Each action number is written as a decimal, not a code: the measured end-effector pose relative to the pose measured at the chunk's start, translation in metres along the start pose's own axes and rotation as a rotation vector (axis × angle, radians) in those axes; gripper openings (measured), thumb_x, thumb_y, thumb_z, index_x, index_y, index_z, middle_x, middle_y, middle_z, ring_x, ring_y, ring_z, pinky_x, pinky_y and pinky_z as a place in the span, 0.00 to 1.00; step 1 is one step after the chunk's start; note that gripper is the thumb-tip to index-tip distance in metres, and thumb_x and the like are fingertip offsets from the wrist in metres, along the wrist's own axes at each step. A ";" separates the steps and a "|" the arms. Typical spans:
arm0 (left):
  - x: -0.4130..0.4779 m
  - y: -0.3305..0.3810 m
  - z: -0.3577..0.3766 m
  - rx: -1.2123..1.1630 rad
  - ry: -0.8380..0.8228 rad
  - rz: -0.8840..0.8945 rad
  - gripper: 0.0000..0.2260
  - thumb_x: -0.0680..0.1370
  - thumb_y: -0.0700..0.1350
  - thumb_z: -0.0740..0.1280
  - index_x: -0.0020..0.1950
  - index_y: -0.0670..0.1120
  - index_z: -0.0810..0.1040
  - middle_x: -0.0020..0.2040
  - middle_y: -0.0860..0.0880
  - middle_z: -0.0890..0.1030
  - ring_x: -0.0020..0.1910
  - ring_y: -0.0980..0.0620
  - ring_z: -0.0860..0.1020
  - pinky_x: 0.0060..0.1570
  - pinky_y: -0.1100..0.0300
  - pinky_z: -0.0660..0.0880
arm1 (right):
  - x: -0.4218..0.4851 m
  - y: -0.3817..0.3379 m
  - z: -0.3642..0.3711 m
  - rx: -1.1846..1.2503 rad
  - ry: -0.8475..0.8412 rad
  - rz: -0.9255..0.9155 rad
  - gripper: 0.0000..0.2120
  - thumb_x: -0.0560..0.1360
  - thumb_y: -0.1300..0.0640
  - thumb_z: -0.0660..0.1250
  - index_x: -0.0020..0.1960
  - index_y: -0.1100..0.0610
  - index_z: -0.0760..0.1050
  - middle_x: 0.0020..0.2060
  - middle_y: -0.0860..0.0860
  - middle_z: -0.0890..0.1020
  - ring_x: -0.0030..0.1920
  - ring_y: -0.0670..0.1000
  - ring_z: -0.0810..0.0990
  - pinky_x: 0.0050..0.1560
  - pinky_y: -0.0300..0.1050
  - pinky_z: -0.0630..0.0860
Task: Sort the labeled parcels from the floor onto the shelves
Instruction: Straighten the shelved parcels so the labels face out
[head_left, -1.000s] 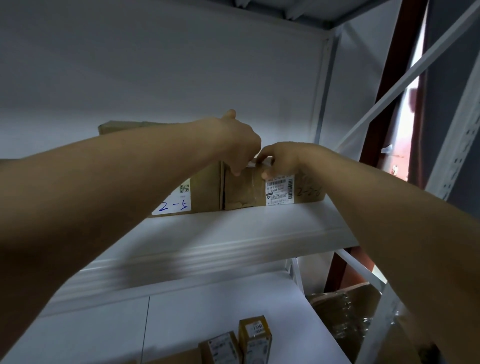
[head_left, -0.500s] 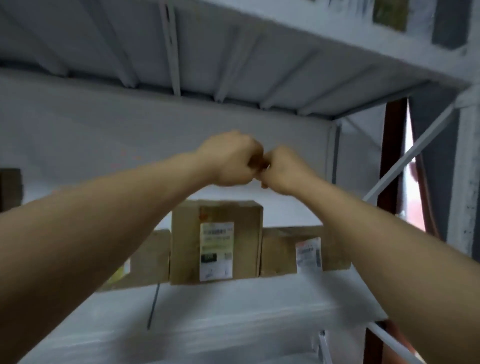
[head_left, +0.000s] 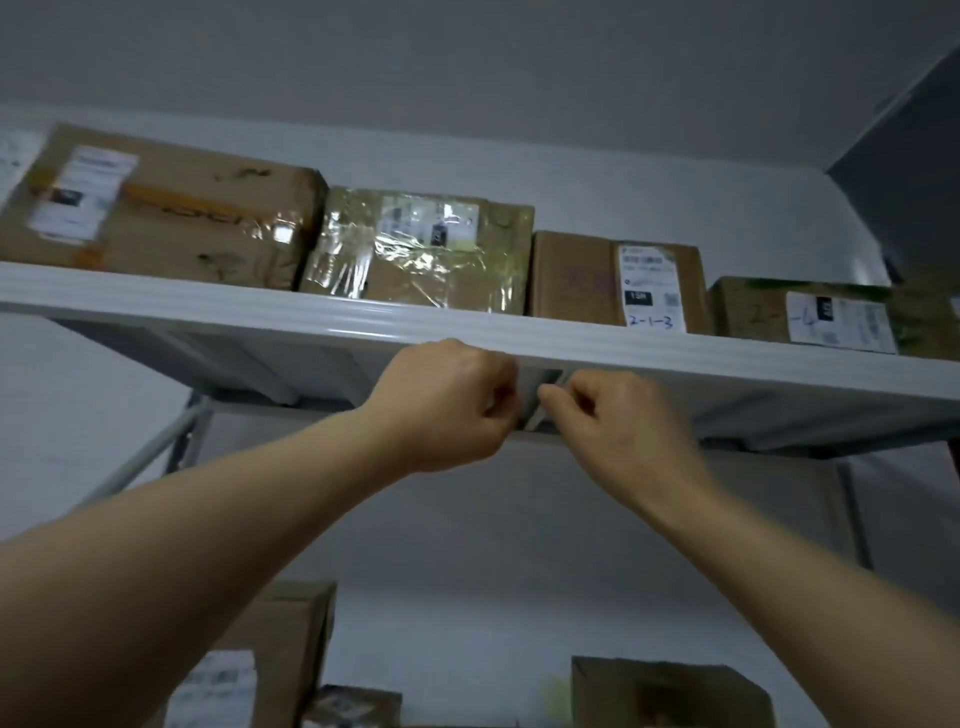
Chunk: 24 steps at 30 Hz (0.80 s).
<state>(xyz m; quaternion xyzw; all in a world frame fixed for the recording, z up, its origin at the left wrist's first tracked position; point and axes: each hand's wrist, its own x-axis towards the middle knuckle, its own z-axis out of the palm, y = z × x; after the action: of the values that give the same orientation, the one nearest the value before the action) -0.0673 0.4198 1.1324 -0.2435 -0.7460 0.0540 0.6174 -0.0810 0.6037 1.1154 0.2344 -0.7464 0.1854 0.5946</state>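
Both my arms reach up in front of the white top shelf (head_left: 208, 306). My left hand (head_left: 447, 405) and my right hand (head_left: 618, 431) are fists just below the shelf's front edge, a small gap between them, with nothing visible in either. On the top shelf stand several labeled cardboard parcels: a large taped box (head_left: 171, 218), a plastic-wrapped box (head_left: 421, 249), a box marked 2-1-3 (head_left: 571, 275) and a low box (head_left: 753, 306) at the right.
On the shelf below are more parcels: a tall box (head_left: 280, 654) behind my left forearm, a small one (head_left: 353, 706) and a brown box (head_left: 665, 696) at the lower right. A grey diagonal brace (head_left: 140, 457) runs at the left. A grey wall is behind.
My view has swung upward from the lower shelves to the top shelf. My hands left the parcel they touched, rose as touching fists, and now sit slightly apart.
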 end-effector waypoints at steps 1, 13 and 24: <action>-0.005 -0.013 -0.009 0.016 -0.013 -0.002 0.10 0.77 0.53 0.62 0.42 0.49 0.77 0.35 0.51 0.80 0.34 0.47 0.76 0.30 0.58 0.66 | 0.006 -0.014 0.004 0.020 0.005 -0.016 0.22 0.79 0.45 0.63 0.31 0.56 0.69 0.27 0.51 0.76 0.32 0.55 0.76 0.34 0.55 0.75; -0.041 -0.069 -0.057 0.134 -0.050 -0.012 0.10 0.78 0.52 0.62 0.44 0.48 0.77 0.37 0.51 0.80 0.37 0.47 0.76 0.36 0.54 0.75 | 0.026 -0.084 0.038 0.086 -0.026 -0.071 0.14 0.79 0.46 0.64 0.38 0.52 0.73 0.32 0.47 0.78 0.37 0.51 0.76 0.36 0.48 0.73; 0.044 0.034 -0.039 0.129 0.061 0.054 0.09 0.77 0.52 0.65 0.38 0.53 0.71 0.28 0.57 0.68 0.28 0.58 0.66 0.29 0.62 0.61 | 0.031 0.028 -0.039 0.016 0.077 -0.058 0.12 0.81 0.47 0.61 0.41 0.50 0.74 0.35 0.45 0.78 0.38 0.48 0.77 0.38 0.47 0.75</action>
<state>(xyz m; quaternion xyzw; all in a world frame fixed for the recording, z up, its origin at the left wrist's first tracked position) -0.0252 0.4598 1.1676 -0.2247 -0.7150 0.1110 0.6527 -0.0708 0.6442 1.1545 0.2535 -0.7141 0.1830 0.6263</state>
